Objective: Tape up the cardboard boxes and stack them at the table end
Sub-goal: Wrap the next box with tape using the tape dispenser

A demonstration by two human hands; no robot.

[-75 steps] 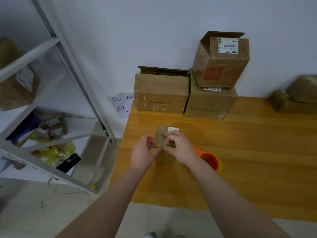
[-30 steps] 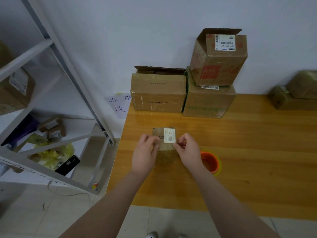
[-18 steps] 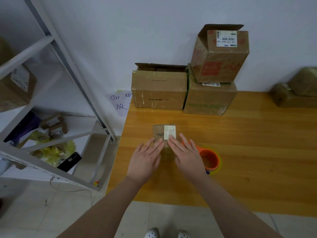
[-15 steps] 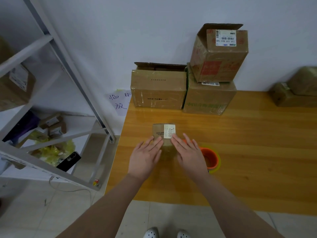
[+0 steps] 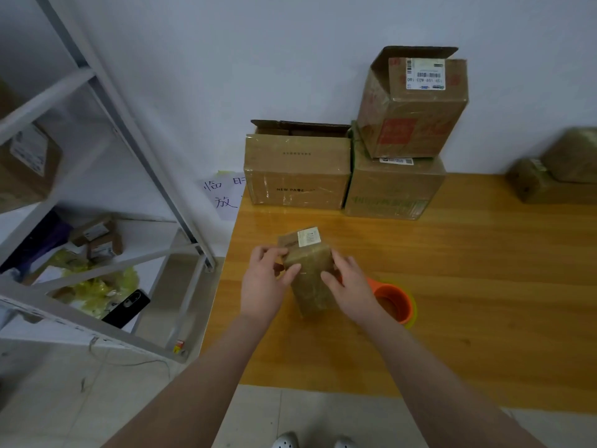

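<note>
Small box: a small brown cardboard box with a white label is being held between both hands over the near left part of the table, tilted, label end pointing away from the person; whether its lower end is touching the wood cannot be told.
Left hand: the left hand is gripping the box's left side, thumb lying across the near face and fingers curling round the far edge.
Right hand: the right hand is clasping the right side, thumb pressing on the near face.
Tape: an orange-cored roll of tape is lying flat on the table just beside the right wrist.
Table: the long orange-brown wooden table is running off to the right.
Stack at the wall: a wide brown carton with a raised flap is sitting beside a green-printed brown carton, which is carrying a tilted open carton with a barcode label.
Far right: two blurred brown parcels are sitting by the wall.
Left side: a grey metal shelving rack is standing beside the table.
</note>
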